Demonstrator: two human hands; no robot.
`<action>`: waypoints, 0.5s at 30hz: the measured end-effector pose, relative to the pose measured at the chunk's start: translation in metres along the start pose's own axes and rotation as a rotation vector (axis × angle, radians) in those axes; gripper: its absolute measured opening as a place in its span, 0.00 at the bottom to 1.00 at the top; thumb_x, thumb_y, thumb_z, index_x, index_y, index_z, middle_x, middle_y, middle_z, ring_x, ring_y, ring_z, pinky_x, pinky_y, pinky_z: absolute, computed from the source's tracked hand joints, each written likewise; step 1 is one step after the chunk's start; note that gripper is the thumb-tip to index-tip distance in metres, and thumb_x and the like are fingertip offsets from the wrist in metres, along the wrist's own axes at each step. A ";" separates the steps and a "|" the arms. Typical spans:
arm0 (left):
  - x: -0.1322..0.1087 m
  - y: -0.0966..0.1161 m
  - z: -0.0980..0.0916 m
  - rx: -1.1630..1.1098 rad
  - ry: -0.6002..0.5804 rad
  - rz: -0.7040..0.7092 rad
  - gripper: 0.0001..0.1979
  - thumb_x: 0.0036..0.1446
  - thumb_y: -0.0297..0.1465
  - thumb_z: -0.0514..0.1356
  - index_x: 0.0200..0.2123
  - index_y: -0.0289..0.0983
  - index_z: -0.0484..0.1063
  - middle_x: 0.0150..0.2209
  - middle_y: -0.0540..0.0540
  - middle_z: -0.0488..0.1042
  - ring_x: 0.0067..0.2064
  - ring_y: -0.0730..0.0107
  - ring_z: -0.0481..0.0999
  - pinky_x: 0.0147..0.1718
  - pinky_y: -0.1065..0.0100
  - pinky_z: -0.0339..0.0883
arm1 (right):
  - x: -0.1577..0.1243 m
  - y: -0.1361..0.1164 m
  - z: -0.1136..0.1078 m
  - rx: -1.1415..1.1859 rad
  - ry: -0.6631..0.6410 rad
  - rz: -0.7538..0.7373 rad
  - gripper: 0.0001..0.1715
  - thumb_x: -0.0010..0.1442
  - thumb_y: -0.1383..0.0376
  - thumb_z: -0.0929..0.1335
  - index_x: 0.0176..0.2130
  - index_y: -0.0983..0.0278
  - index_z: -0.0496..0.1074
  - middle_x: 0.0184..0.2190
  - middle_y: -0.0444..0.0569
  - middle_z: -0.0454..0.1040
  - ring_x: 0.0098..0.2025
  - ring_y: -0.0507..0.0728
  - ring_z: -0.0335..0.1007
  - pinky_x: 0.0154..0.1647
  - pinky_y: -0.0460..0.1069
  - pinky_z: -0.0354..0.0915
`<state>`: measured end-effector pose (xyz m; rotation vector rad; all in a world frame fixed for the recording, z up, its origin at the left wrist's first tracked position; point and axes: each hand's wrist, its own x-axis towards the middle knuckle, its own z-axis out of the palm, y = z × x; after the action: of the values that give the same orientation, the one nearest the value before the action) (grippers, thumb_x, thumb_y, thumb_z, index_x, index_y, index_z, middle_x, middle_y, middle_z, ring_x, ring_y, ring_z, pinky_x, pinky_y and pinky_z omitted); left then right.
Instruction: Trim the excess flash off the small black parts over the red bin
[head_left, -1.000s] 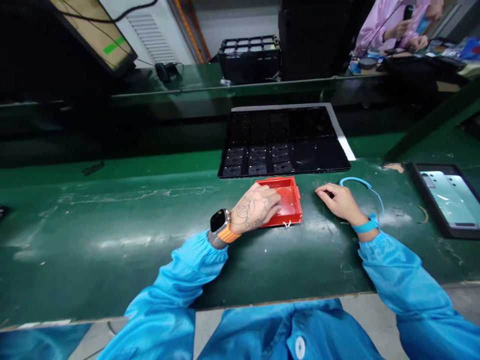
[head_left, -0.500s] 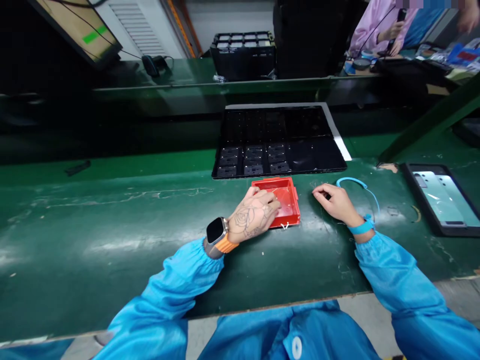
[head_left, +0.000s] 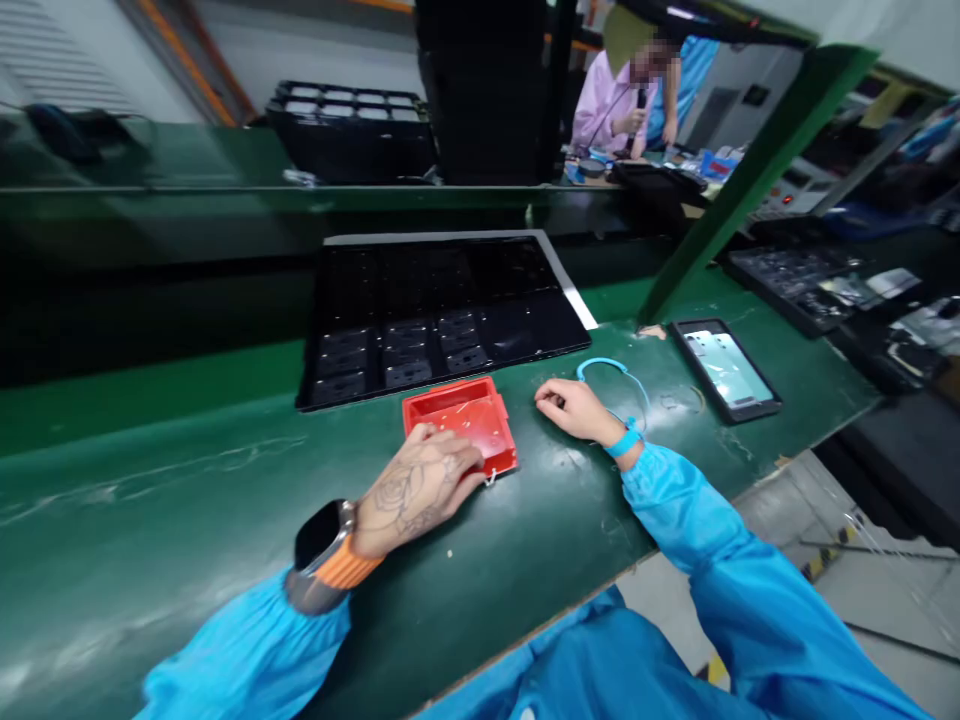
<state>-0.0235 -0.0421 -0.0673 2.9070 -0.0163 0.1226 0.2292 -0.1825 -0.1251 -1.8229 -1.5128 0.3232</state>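
A small red tray (head_left: 466,416) lies on the green bench (head_left: 187,500) in front of me. My left hand (head_left: 416,488), tattooed and with an orange-strapped watch at the wrist, rests on the tray's near left corner with fingers curled over its rim. My right hand (head_left: 574,408) lies on the bench just right of the tray, fingers curled loosely; what they hold, if anything, is hidden. A blue wrist strap (head_left: 624,440) with a coiled blue cord (head_left: 611,368) runs from that wrist.
A large black compartment tray (head_left: 427,315) lies behind the red tray. A phone-sized frame in a black holder (head_left: 724,368) sits to the right. Black crates (head_left: 352,125) stand on the rear shelf. A green post (head_left: 750,165) slants at right. Another person works in the background.
The view has swung to the right and tilted. My left hand has slid back from inside the red tray to its near corner. My right hand has stayed beside the tray.
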 end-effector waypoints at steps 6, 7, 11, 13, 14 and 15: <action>-0.001 -0.002 0.003 -0.015 0.010 0.011 0.11 0.69 0.33 0.54 0.36 0.37 0.73 0.35 0.48 0.78 0.37 0.62 0.74 0.45 0.57 0.53 | 0.000 0.000 0.001 -0.015 -0.012 -0.008 0.05 0.64 0.69 0.67 0.35 0.64 0.73 0.29 0.44 0.73 0.30 0.53 0.68 0.36 0.48 0.64; -0.002 -0.002 0.004 -0.012 0.022 0.015 0.11 0.69 0.33 0.53 0.36 0.37 0.73 0.35 0.47 0.78 0.37 0.62 0.74 0.45 0.57 0.53 | 0.000 0.000 0.002 -0.018 -0.018 -0.011 0.05 0.66 0.68 0.68 0.36 0.64 0.73 0.29 0.43 0.73 0.30 0.52 0.69 0.36 0.48 0.66; -0.002 -0.003 0.005 -0.009 0.074 0.041 0.11 0.69 0.33 0.53 0.37 0.38 0.74 0.35 0.48 0.78 0.36 0.63 0.74 0.44 0.58 0.53 | 0.001 0.000 0.002 -0.042 -0.041 -0.011 0.14 0.71 0.58 0.69 0.37 0.66 0.72 0.31 0.43 0.73 0.31 0.52 0.70 0.38 0.50 0.71; -0.001 -0.003 0.004 -0.011 0.059 0.044 0.12 0.69 0.33 0.52 0.36 0.38 0.73 0.34 0.48 0.78 0.35 0.64 0.73 0.44 0.58 0.53 | 0.001 0.001 0.002 -0.047 -0.042 -0.007 0.14 0.71 0.57 0.69 0.37 0.66 0.73 0.32 0.44 0.73 0.32 0.52 0.70 0.38 0.50 0.71; 0.000 -0.002 0.003 -0.011 0.041 0.039 0.12 0.70 0.32 0.52 0.35 0.38 0.73 0.34 0.48 0.78 0.35 0.64 0.73 0.44 0.58 0.52 | 0.000 0.001 0.001 -0.044 -0.039 -0.007 0.13 0.70 0.59 0.69 0.37 0.65 0.73 0.31 0.44 0.73 0.31 0.52 0.70 0.38 0.50 0.70; 0.000 -0.001 0.002 -0.011 0.021 0.033 0.13 0.70 0.32 0.52 0.35 0.38 0.73 0.34 0.48 0.78 0.35 0.64 0.73 0.44 0.58 0.52 | 0.000 0.001 0.001 -0.039 -0.034 -0.009 0.11 0.69 0.61 0.69 0.37 0.65 0.73 0.31 0.44 0.73 0.31 0.53 0.70 0.37 0.50 0.69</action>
<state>-0.0232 -0.0420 -0.0695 2.8949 -0.0610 0.1578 0.2293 -0.1820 -0.1266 -1.8487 -1.5602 0.3243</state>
